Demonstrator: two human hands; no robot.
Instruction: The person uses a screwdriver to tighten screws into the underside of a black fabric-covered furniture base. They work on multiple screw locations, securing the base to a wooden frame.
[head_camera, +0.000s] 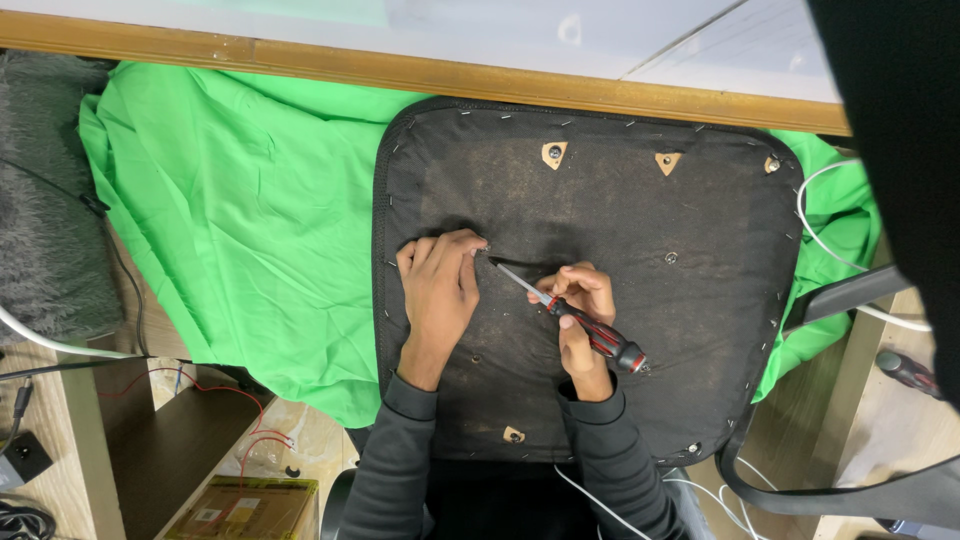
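Note:
An upturned chair seat (640, 200), black fabric stapled round its edge, lies on a green cloth (240, 220). My left hand (440, 285) rests flat on the seat's underside, fingertips at a small screw point near the middle. My right hand (580, 310) grips a red and black screwdriver (598, 335), its metal tip angled up-left and touching the spot at my left fingertips. Both forearms wear dark sleeves.
A wooden table edge (400, 70) runs along the top. Grey fuzzy fabric (40, 200) lies at left. A black chair armrest (850, 295) and white cable (810, 225) sit at right, another screwdriver handle (905, 370) beyond. Red wires (240, 400) and a cardboard box (245, 505) lie below.

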